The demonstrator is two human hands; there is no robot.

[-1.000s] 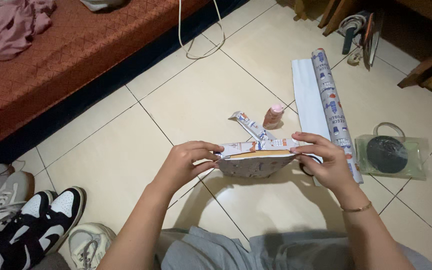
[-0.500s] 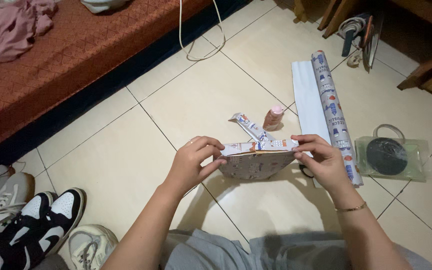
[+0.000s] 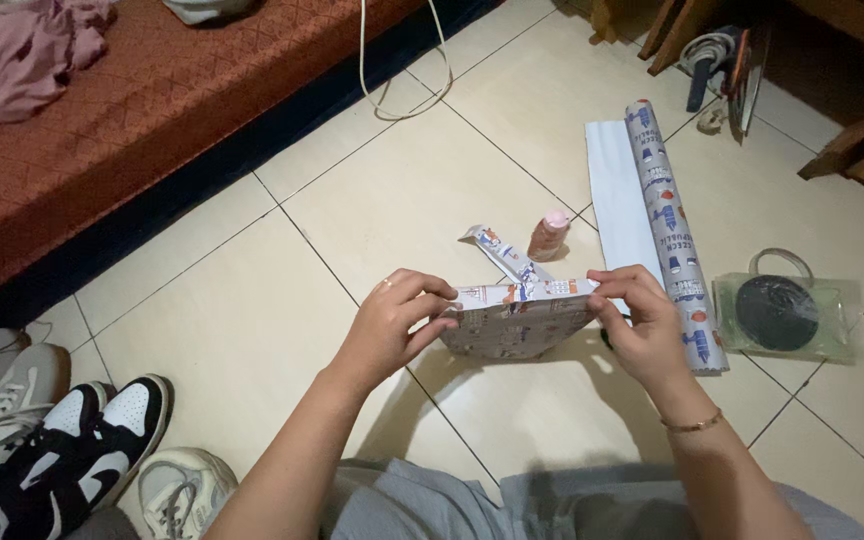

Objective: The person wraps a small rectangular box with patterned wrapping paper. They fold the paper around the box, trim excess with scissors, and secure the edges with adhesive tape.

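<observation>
A flat box partly covered in printed wrapping paper (image 3: 517, 322) stands on its edge above the tiled floor, held between both hands. My left hand (image 3: 397, 320) pinches the paper at the box's left end. My right hand (image 3: 637, 320) grips the right end, fingers pressing the paper flap along the top edge. A loose strip of the same paper (image 3: 500, 252) lies just behind the box.
A roll of wrapping paper (image 3: 670, 225) on a white sheet lies to the right, a small pink bottle (image 3: 548, 236) behind the box, a clear pouch with a black disc (image 3: 780, 312) far right. Sneakers (image 3: 62, 440) sit at lower left, a red mattress (image 3: 102, 110) upper left.
The brown top of the box has been covered by the paper flap. Both hands shifted slightly along the top edge, the left fingers curling over the end.
</observation>
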